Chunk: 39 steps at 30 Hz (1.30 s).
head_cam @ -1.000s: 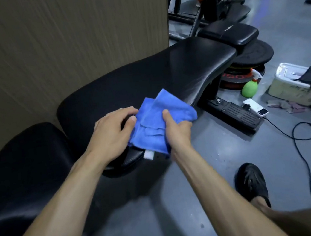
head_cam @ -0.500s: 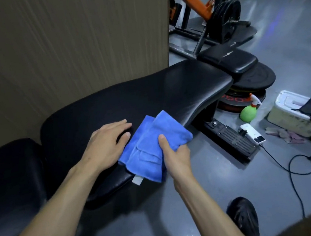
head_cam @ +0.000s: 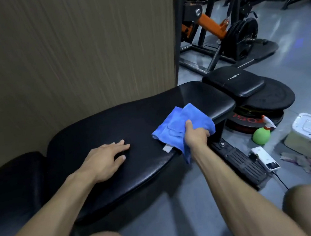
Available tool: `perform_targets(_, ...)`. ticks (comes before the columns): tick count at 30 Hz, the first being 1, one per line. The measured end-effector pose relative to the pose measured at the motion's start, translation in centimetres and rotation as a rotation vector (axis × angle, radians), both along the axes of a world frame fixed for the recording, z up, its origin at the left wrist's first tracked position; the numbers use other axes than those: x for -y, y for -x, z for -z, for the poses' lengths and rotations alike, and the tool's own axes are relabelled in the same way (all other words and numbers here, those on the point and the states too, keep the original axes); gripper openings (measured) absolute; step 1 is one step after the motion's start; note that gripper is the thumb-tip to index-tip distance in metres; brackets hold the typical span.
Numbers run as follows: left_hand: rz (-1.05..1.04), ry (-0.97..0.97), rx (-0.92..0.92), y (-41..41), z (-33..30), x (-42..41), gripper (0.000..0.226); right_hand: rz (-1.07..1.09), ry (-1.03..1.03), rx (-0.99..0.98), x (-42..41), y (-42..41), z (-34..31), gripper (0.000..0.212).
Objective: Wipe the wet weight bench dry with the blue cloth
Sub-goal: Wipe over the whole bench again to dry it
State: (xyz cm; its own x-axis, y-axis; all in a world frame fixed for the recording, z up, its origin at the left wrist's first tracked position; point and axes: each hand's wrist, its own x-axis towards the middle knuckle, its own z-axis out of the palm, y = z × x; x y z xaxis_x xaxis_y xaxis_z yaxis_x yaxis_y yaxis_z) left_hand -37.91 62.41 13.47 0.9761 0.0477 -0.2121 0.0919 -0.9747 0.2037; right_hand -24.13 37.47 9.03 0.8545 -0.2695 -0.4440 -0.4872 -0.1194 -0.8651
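STEP: wiping under way | HANDS: your right hand (head_cam: pixel 196 135) grips the blue cloth (head_cam: pixel 181 126) bunched on the bench (head_cam: pixel 112 127), at its near edge; your left hand (head_cam: pixel 105 160) rests flat and spread, apart from it | NEXT: likely press and sweep toward your left hand

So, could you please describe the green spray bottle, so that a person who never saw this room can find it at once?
Start at the long black weight bench beside the wall and follow it to its far end, where weight plates are stacked on the floor. The green spray bottle stands on the floor in front of that stack, left of the white box. Nothing else nearby is round and bright green.
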Motion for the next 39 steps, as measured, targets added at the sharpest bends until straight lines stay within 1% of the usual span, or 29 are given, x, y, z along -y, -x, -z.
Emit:
perform_targets(3, 0.001, -0.020, 0.008, -0.4, -0.2, 0.2, 0.049, -0.084, -0.094, 0.096, -2.4, 6.5, 1.8, 0.087)
perform_targets(4, 0.003, -0.034, 0.010, -0.6, -0.3, 0.3, 0.049, -0.127, -0.134, 0.091, -2.8, 7.9, 2.5, 0.090)
perform_targets(6, 0.011, -0.065, 0.025, -0.9, -0.4, 0.6, 0.049, -0.201, -0.142, 0.025, -2.5, 7.7, 2.7, 0.093)
perform_targets(7, 0.016, -0.079, 0.045, -1.1, -0.4, 0.6, 0.048, -0.239, -0.144, -0.017, -2.0, 6.6, 2.4, 0.088)
perform_targets(9, 0.028, -0.096, 0.086, -1.2, -0.3, 0.7, 0.048, -0.279, -0.143, -0.051, -0.5, 3.2, 1.7, 0.066)
perform_targets(10, 0.040, -0.092, 0.102, -1.2, -0.2, 0.9, 0.048, -0.260, -0.124, -0.049, 0.6, 1.2, 1.2, 0.060)
perform_targets(11, 0.051, -0.082, 0.115, -1.4, 0.0, 1.1, 0.049, -0.224, -0.103, -0.041, 1.6, -0.7, 0.7, 0.063)
perform_targets(13, 0.063, -0.068, 0.139, -1.9, 0.4, 1.1, 0.050, -0.142, -0.078, -0.042, 2.9, -3.5, 0.4, 0.080)
perform_targets(15, 0.094, -0.065, 0.143, -2.6, 0.7, 1.4, 0.051, -0.082, -0.039, -0.014, 3.0, -3.7, 0.4, 0.086)
perform_targets(18, 0.171, -0.014, 0.174, -4.6, 1.1, 3.1, 0.051, -0.029, -0.099, 0.072, 1.5, 0.5, 0.9, 0.077)
perform_targets(20, 0.240, 0.015, 0.211, -6.9, 1.6, 4.8, 0.048, -0.089, -0.145, 0.080, 0.8, 2.5, 1.9, 0.070)
perform_targets(22, 0.289, 0.053, 0.237, -9.4, 1.9, 6.6, 0.046, -0.136, -0.168, 0.052, 1.4, 1.6, 2.0, 0.062)
perform_targets(25, 0.310, 0.088, 0.255, -12.9, 2.3, 8.3, 0.045, -0.138, -0.263, -0.002, 3.7, -2.3, 1.1, 0.049)
perform_targets(26, 0.312, 0.086, 0.270, -13.8, 2.5, 8.7, 0.044, -0.123, -0.272, 0.001, 4.6, -3.6, 1.1, 0.051)
perform_targets(27, 0.307, 0.083, 0.287, -14.6, 2.7, 8.9, 0.043, -0.095, -0.244, 0.018, 5.6, -5.1, 1.3, 0.057)
perform_targets(30, 0.256, 0.084, 0.330, -16.7, 2.9, 9.6, 0.042, 0.024, -0.073, 0.087, 9.0, -9.3, 1.3, 0.090)
perform_targets(31, 0.247, 0.084, 0.338, -17.2, 3.0, 9.7, 0.042, 0.056, -0.001, 0.110, 10.2, -10.8, 1.0, 0.091)
perform_targets(34, 0.225, 0.089, 0.356, -19.0, 3.1, 10.3, 0.040, 0.094, 0.163, 0.141, 12.3, -13.8, 0.2, 0.075)
perform_targets(36, 0.193, 0.098, 0.370, -20.1, 3.2, 10.9, 0.038, 0.052, 0.224, 0.229, 12.2, -13.1, 0.6, 0.073)
perform_targets(38, 0.169, 0.102, 0.391, -21.0, 3.3, 11.5, 0.036, -0.041, 0.306, 0.342, 11.8, -10.8, 1.2, 0.076)
perform_targets(39, 0.161, 0.101, 0.406, -21.4, 3.3, 11.6, 0.035, -0.110, 0.391, 0.377, 11.6, -9.9, 1.6, 0.077)
